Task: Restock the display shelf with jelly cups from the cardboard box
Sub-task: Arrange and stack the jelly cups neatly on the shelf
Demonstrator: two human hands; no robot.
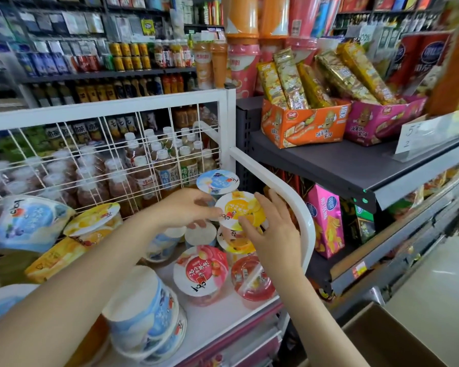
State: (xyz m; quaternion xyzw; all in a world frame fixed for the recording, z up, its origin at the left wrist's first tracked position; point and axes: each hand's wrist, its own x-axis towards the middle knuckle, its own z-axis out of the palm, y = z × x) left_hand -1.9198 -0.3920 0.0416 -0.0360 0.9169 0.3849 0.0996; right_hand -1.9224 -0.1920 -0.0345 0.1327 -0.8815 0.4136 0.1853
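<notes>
Two hands set a yellow jelly cup (238, 210) on a stack at the back right of a white display shelf (217, 317) in a crowded shop.

Jelly cups lie tipped at the left and stand upright at the right, before a wire grid (104, 152) with bottled drinks behind. The left hand (188, 207) curls on the cup's left rim; the right hand (269, 229) lays nearly straight fingers on its lid. The cardboard box (398, 337) is cut off at lower right, contents unseen.
</notes>
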